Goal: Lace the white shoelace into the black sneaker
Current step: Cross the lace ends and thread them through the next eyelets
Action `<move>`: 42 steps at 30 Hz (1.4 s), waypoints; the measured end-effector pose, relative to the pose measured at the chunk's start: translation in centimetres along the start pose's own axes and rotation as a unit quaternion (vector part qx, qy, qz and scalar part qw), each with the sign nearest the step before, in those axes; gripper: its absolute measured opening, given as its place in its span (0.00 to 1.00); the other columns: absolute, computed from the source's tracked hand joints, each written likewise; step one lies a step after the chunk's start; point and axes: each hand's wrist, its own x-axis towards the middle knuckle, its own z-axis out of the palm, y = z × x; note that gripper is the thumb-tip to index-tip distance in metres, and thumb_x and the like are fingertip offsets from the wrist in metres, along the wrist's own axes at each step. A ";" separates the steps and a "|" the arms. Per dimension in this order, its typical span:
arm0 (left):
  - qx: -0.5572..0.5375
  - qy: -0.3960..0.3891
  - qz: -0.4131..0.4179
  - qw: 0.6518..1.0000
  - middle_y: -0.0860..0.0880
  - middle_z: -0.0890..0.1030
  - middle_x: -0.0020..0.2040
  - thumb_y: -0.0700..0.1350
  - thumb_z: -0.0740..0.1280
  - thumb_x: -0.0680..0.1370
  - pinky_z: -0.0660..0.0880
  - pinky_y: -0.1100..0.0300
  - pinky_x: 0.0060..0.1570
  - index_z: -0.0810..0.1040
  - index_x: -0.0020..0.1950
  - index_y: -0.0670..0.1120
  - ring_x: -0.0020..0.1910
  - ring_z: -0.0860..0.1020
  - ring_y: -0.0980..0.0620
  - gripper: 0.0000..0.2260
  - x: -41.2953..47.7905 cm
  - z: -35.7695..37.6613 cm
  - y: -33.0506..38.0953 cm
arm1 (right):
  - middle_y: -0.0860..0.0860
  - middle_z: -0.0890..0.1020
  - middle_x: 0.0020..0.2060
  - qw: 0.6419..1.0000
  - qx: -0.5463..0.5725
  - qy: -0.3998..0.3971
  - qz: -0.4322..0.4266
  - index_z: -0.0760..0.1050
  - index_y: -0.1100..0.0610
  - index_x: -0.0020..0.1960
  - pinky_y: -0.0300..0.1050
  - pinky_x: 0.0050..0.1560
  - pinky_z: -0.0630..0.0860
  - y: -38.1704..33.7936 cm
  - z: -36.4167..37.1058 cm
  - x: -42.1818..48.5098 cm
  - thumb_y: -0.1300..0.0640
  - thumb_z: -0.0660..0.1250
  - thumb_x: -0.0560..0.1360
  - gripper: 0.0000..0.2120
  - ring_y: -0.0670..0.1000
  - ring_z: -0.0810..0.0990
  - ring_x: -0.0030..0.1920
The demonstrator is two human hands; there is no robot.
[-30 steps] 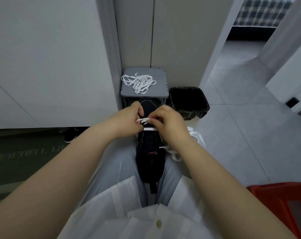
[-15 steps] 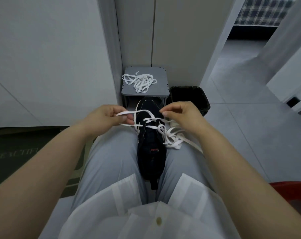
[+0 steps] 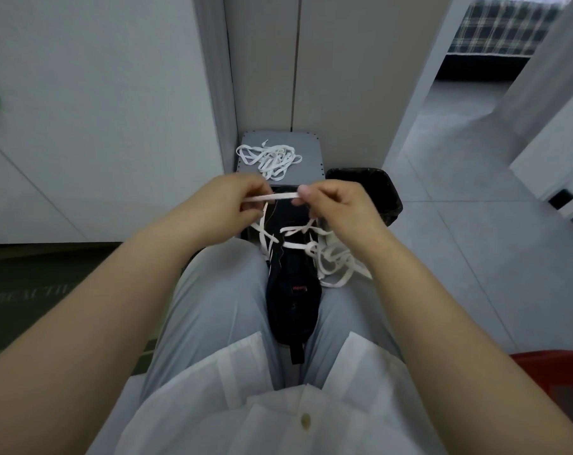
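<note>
Whereas they were apart, left hand and right hand now close (above the sneaker), both pinching taut shoelace.

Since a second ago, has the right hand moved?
Yes. The right hand has lifted off the sneaker, up toward the front edge of the grey stool, pinching the shoelace.

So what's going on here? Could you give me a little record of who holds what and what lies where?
left hand: pinches the white shoelace
right hand: pinches the same stretch, taut between both hands
white shoelace: partly threaded across the shoe, loose rest heaped to its right
black sneaker: between the person's thighs, heel toward the body
second lace: bundled on the grey stool
black bin: right of the stool
</note>
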 end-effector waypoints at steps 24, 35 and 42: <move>-0.341 0.208 0.034 0.916 0.52 0.83 0.34 0.37 0.68 0.74 0.77 0.62 0.42 0.72 0.49 0.46 0.37 0.81 0.53 0.08 1.7 -2.4 5.6 | 0.47 0.74 0.41 0.989 -0.148 -0.023 -0.020 0.83 0.58 0.47 0.41 0.52 0.69 0.6 2.3 0.1 0.56 0.71 0.72 0.07 0.47 0.73 0.46; -0.226 0.029 -0.049 0.973 0.55 0.77 0.40 0.38 0.72 0.70 0.72 0.70 0.44 0.82 0.47 0.49 0.39 0.76 0.63 0.08 -0.8 6.5 -0.8 | 0.45 0.82 0.37 0.984 0.039 0.169 -0.030 0.81 0.54 0.49 0.27 0.39 0.71 -0.6 -0.8 -0.1 0.63 0.68 0.73 0.07 0.36 0.78 0.35; -0.345 0.156 -0.128 0.917 0.51 0.80 0.34 0.38 0.61 0.79 0.78 0.57 0.41 0.69 0.38 0.47 0.30 0.79 0.58 0.10 -0.2 4.3 -0.7 | 0.46 0.79 0.31 0.990 -0.013 0.121 0.077 0.80 0.53 0.40 0.33 0.37 0.70 1.4 -1.9 0.1 0.60 0.69 0.73 0.04 0.39 0.74 0.30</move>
